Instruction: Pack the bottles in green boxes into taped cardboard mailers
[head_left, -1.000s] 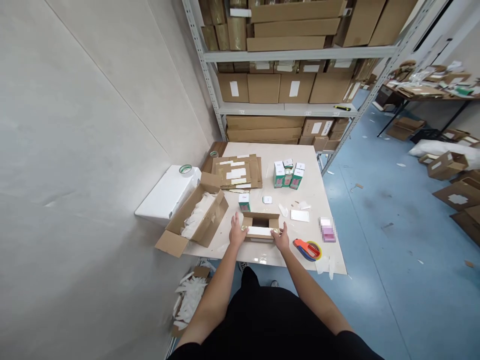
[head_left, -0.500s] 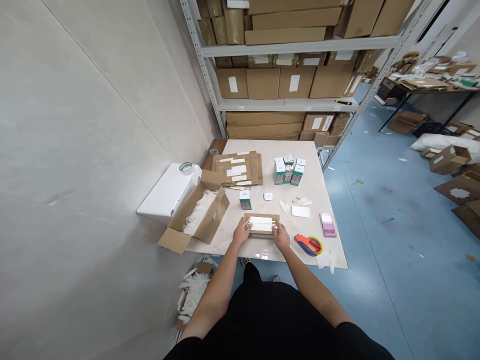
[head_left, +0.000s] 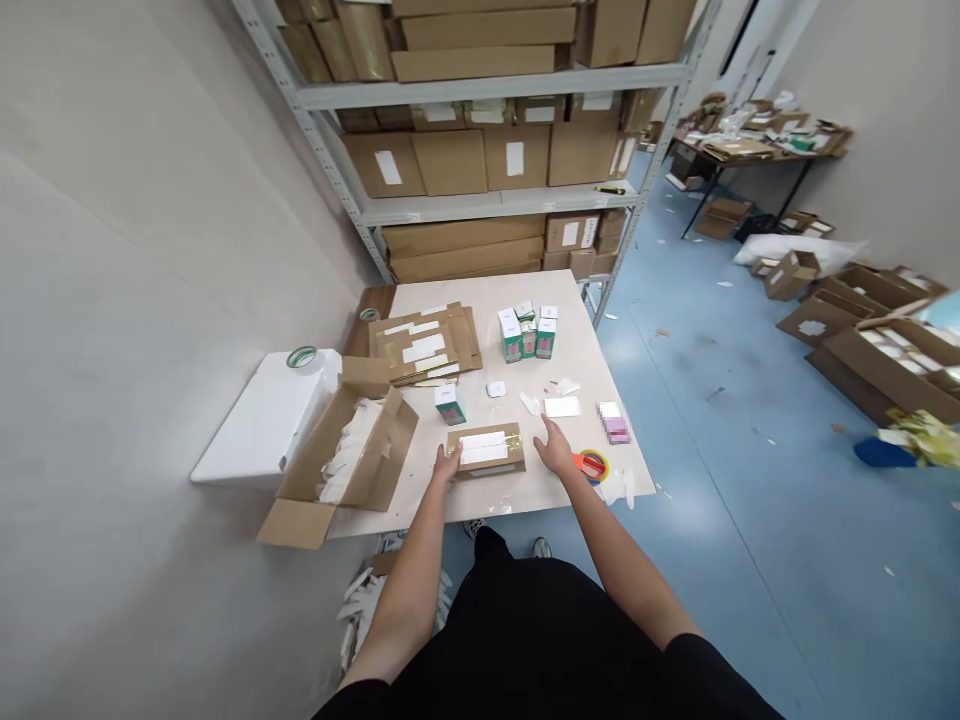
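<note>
Pale square surface [head_left: 501,500] stands below metal shelves. Large open brown cardboard box [head_left: 339,468] with white filling overhangs its left edge. Small closed brown cardboard box with white label [head_left: 486,449] lies near front edge. Left hand [head_left: 448,462] touches its left end, grip unclear. Right hand [head_left: 556,452] open, fingers spread, apart from box, beside red-yellow tape dispenser [head_left: 592,465].

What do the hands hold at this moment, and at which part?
The left hand rests on the left end of the small closed carton; a grip cannot be told. The right hand holds nothing.
</note>
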